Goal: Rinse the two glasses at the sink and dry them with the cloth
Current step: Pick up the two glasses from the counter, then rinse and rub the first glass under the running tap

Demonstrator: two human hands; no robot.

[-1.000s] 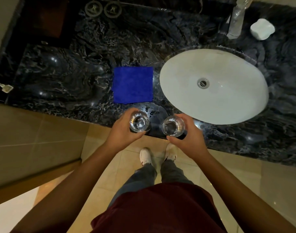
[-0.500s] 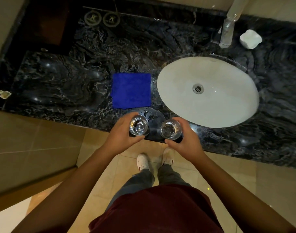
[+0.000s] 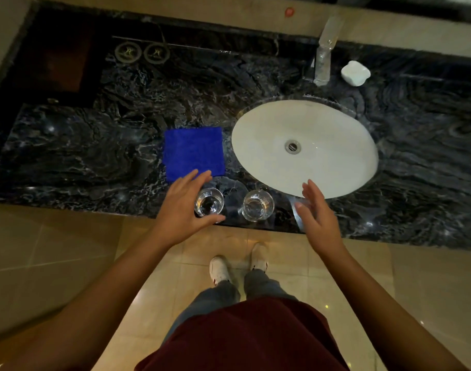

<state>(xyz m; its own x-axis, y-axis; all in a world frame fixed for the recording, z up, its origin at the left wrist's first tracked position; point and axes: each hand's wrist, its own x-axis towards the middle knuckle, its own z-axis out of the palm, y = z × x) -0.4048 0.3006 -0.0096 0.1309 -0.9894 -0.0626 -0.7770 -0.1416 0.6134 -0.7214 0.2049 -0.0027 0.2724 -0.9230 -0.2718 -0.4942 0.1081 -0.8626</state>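
Two clear glasses stand upright near the counter's front edge: the left glass (image 3: 209,202) and the right glass (image 3: 257,205). My left hand (image 3: 185,207) is spread just left of the left glass, fingers straight, thumb under its near rim, not gripping. Out to the right of the right glass hovers my right hand (image 3: 318,210), fingers straight and apart from the glass. A folded blue cloth (image 3: 193,153) lies flat behind the left glass. The white oval sink (image 3: 336,162) sits to the right, with its faucet (image 3: 324,58) behind it.
The dark marble counter (image 3: 95,151) stretches left of the cloth. A white soap dish (image 3: 355,73) stands beside the faucet. Two round coasters (image 3: 142,52) lie at the back left. The tiled floor and my feet show below the counter edge.
Both hands have let go of the glasses, which now stand on the counter. My right hand has moved off to the right; my left hand has spread beside its glass.
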